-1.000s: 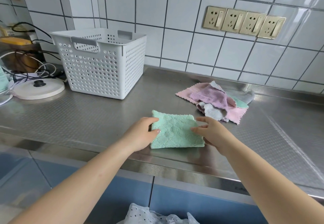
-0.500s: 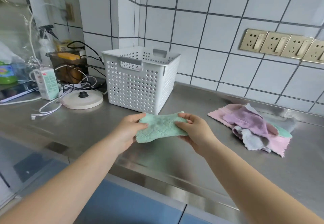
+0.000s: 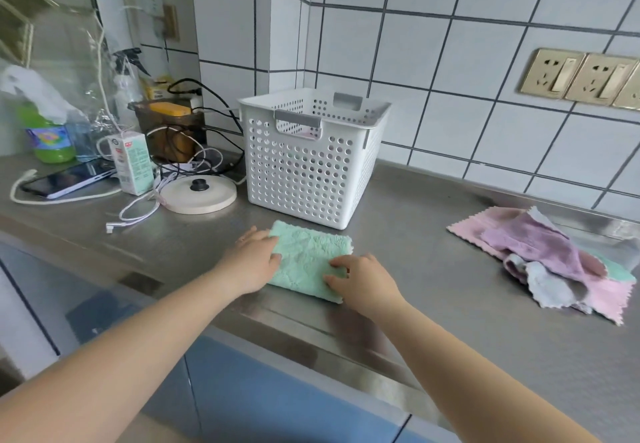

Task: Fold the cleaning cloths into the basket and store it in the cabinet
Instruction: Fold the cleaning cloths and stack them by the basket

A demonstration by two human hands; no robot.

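Hands (image 3: 254, 262) flat on green cloth (image 3: 308, 262), lengthwise toward basket (image 3: 311, 162)

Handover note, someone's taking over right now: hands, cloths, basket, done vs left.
Left hand: flat on the left edge of the green cloth, no grip.
Right hand: fingertips pressing the cloth's right edge, no grip.
Green cloth: folded, lying on the steel counter just in front of the white basket.
Pile of unfolded cloths: pink, purple, grey, on the counter at right.
Done: green cloth folded. Something pinkish shows through the basket's handle slot; contents otherwise unclear.
Left: green cloth into the basket, fold and load the pile, store the basket in the cabinet.
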